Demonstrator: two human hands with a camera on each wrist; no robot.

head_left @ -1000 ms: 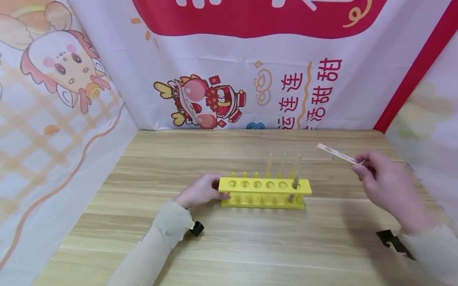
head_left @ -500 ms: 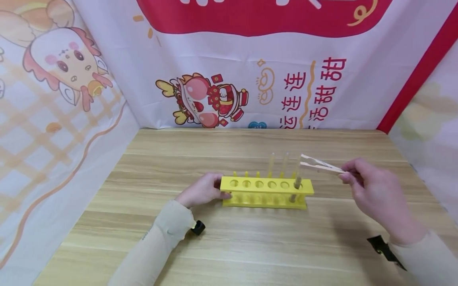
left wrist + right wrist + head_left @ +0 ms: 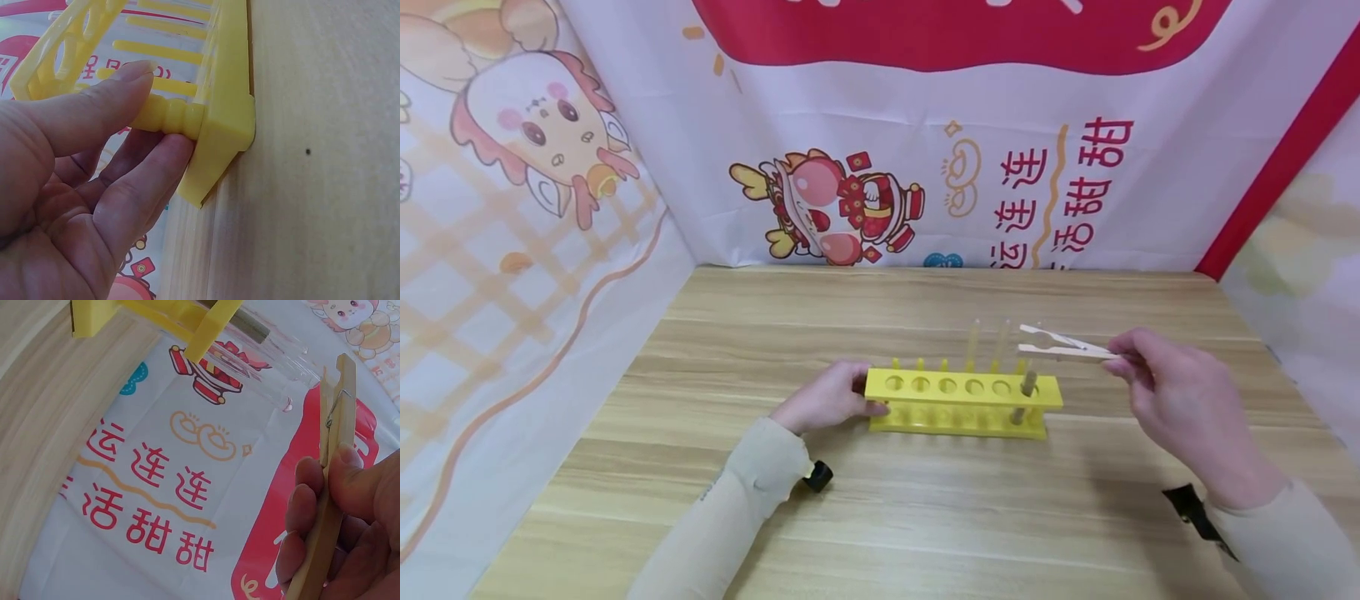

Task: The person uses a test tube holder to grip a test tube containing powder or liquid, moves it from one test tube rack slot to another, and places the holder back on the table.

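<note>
My left hand (image 3: pixel 829 398) grips the left end of a yellow test tube rack (image 3: pixel 958 401) on the table. In the left wrist view, its thumb and fingers pinch the rack's ribbed end post (image 3: pixel 178 117). A test tube (image 3: pixel 1029 383) with grey-brown contents stands in the rack's rightmost hole. My right hand (image 3: pixel 1180 408) holds a wooden test tube holder (image 3: pixel 1078 353) by its handle, thumb on one side and fingers on the other. The holder's tips are spread, and they overlap the tube's upper part in the head view. The right wrist view shows its wire spring (image 3: pixel 337 407).
Two clear test tubes (image 3: pixel 974 343) stand on pegs at the rack's back. Bare yellow pegs (image 3: pixel 921 364) show to their left. The wood-grain table (image 3: pixel 925 517) meets a printed cloth (image 3: pixel 865 100) behind and at both sides.
My right hand has moved left, bringing the test tube holder to the filled tube's top. The holder's tips, close together at first, now stand apart. My left hand keeps its grip on the rack.
</note>
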